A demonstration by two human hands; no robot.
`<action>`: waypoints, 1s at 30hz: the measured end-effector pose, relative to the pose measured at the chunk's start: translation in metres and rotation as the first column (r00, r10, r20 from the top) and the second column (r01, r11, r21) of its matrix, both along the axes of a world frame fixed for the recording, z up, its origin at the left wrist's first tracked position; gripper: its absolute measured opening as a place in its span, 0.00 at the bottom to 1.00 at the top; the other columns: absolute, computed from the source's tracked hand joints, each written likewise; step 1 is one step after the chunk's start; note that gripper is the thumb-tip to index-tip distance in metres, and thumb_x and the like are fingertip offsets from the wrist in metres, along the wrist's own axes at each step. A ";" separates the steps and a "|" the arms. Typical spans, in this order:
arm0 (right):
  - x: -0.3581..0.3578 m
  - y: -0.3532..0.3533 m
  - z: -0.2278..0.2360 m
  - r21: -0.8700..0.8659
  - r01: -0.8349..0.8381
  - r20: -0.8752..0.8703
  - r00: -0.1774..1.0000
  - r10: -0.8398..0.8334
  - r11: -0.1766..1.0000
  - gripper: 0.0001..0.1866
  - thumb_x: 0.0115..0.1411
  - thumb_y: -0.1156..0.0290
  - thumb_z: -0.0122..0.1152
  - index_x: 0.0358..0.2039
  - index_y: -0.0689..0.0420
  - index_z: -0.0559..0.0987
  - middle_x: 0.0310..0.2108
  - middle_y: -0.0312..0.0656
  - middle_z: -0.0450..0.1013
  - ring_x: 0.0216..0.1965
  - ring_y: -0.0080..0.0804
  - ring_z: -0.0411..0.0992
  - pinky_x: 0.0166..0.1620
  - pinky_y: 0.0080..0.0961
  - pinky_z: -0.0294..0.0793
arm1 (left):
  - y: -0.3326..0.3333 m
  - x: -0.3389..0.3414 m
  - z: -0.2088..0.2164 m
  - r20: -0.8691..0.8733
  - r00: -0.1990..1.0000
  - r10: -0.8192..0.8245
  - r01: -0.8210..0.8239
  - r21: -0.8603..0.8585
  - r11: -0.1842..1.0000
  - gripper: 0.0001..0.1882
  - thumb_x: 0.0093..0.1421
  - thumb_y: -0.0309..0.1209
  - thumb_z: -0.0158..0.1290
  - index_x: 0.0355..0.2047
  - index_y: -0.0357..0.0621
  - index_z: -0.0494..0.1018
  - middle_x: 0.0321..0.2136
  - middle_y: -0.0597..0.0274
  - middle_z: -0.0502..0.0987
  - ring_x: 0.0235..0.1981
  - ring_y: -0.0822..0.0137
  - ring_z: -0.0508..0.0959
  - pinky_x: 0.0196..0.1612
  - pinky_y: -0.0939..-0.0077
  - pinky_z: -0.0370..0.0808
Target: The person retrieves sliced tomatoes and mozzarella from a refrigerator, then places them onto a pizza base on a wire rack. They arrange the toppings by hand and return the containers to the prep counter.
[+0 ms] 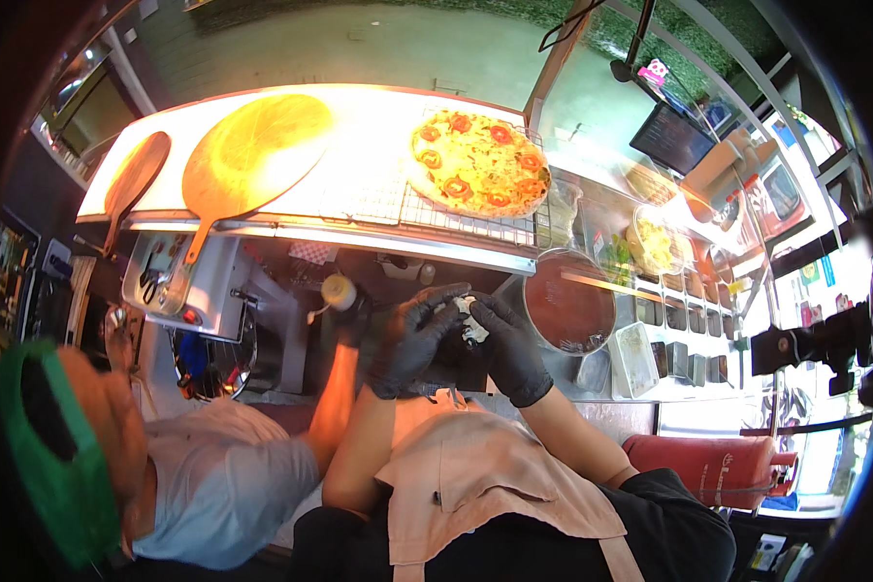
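Both my hands wear black gloves and meet in front of my apron. My left hand (pixel 415 339) and my right hand (pixel 506 347) pinch a small crumpled white piece (pixel 468 316) between their fingertips; its kind is too small to make out. Beyond them, a baked pizza (pixel 477 163) topped with red tomato slices lies on a wire rack (pixel 378 206) on the brightly lit counter. Right of my right hand stands a large round pan of red sauce (pixel 569 303), with a light wooden stick (pixel 619 288) across its rim.
At my left, a co-worker in a green cap (pixel 63 456) holds a squeeze bottle (pixel 339 291) in a black-gloved hand. Two wooden paddles, one large (pixel 233 160) and one small (pixel 138 177), lie on the counter. Right are shredded cheese (pixel 655 241), topping bins (pixel 677 320) and a red cylinder (pixel 694 470).
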State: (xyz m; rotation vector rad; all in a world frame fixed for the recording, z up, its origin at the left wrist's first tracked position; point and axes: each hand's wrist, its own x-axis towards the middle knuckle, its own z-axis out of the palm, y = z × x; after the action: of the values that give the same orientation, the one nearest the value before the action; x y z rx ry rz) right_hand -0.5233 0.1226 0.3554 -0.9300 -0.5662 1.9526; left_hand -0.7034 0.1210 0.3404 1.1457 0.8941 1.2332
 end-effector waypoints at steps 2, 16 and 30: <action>-0.008 0.011 0.003 0.046 0.053 0.044 0.998 -0.055 0.998 0.15 0.71 0.67 0.58 0.56 0.58 0.77 0.47 0.38 0.78 0.47 0.28 0.78 0.50 0.27 0.78 | 0.008 -0.011 0.006 -0.131 0.991 -0.030 0.046 0.120 0.992 0.19 0.68 0.19 0.55 0.59 0.38 0.76 0.53 0.54 0.80 0.54 0.68 0.79 0.57 0.72 0.77; -0.026 0.037 -0.039 0.276 0.177 0.326 0.907 -0.266 0.945 0.15 0.68 0.71 0.63 0.53 0.60 0.81 0.49 0.38 0.76 0.49 0.24 0.75 0.48 0.25 0.78 | 0.070 -0.033 0.024 -0.451 0.891 -0.055 0.172 0.223 0.960 0.19 0.63 0.20 0.59 0.55 0.41 0.80 0.41 0.52 0.86 0.39 0.65 0.86 0.44 0.72 0.82; -0.028 0.066 -0.015 0.304 0.415 0.359 0.784 -0.506 0.858 0.15 0.68 0.71 0.61 0.51 0.64 0.81 0.49 0.41 0.78 0.48 0.27 0.77 0.52 0.26 0.75 | 0.224 -0.047 0.039 -0.616 0.765 0.188 0.232 0.536 0.812 0.11 0.54 0.21 0.67 0.39 0.43 0.85 0.35 0.52 0.82 0.37 0.56 0.84 0.42 0.67 0.82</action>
State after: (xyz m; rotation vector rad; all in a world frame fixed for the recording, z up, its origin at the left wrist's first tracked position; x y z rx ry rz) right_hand -0.5510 0.1888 0.3408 -1.2388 -0.6973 1.2191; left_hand -0.7500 0.3449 0.3793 2.1844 1.0133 1.1239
